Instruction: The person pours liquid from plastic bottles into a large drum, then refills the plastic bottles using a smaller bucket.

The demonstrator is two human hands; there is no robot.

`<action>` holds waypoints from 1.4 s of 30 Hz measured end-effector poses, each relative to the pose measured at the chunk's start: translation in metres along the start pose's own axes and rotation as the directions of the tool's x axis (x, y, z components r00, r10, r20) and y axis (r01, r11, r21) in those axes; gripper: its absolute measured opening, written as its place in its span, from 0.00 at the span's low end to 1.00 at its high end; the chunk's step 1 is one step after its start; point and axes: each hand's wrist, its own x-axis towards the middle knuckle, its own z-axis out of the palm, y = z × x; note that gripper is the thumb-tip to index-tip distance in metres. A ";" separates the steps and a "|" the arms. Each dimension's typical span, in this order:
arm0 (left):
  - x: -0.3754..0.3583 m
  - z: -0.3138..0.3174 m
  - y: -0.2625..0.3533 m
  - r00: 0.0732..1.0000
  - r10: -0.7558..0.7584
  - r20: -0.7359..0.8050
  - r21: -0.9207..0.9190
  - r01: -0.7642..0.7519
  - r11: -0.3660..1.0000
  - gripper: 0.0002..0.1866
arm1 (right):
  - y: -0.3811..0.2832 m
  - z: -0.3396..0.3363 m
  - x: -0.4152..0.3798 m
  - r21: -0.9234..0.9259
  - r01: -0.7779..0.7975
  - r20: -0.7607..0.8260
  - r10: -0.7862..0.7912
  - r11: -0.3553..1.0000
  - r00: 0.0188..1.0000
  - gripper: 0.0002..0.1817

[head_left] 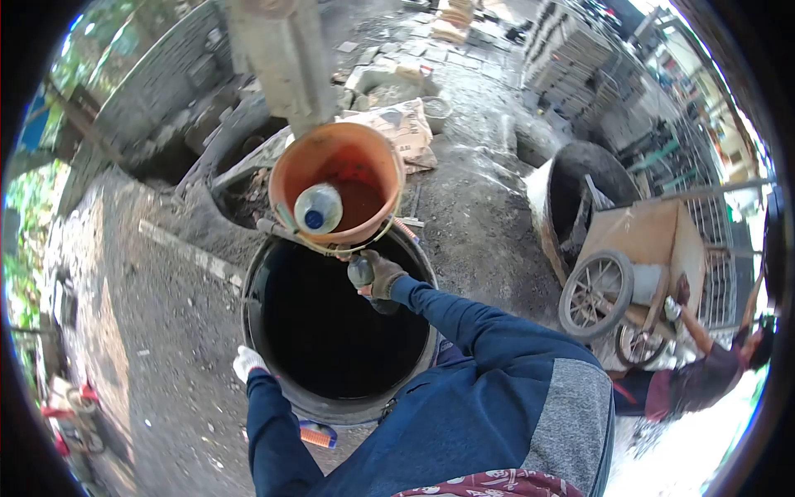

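A wide dark drum point(256, 369) filled with black liquid stands right in front of me. Over its far right part, my right hand point(383, 275), in a brownish glove, is closed around a small see-through plastic bottle point(359, 272). My left hand point(248, 363), in a white glove, is at the drum's near left rim; its fingers are too small and bunched to make out. Just beyond the drum, an orange bucket point(290, 170) with a wire handle holds a clear plastic jug point(327, 201) with a blue cap.
A pillar point(286, 58) rises behind the bucket, beside a printed sack point(406, 132). To the right stand a cut-open drum point(538, 195) and a wheeled cart point(633, 232), with another person point(700, 381) near it. A plank point(190, 253) lies on the left ground.
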 end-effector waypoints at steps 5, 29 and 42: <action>0.016 0.015 -0.013 0.997 0.073 0.005 -0.035 -0.072 0.997 0.34 | -0.001 0.007 -0.004 0.021 0.012 -0.045 -0.011 1.000 0.999 0.56; -0.012 -0.012 0.001 0.987 0.138 0.086 -0.014 -0.137 0.990 0.36 | -0.024 -0.010 -0.020 -0.023 -0.051 -0.038 0.050 0.998 0.998 0.53; 0.008 0.001 -0.008 0.981 0.175 0.087 -0.023 -0.173 0.985 0.36 | -0.029 -0.015 -0.026 -0.015 -0.100 0.006 0.100 0.995 0.995 0.53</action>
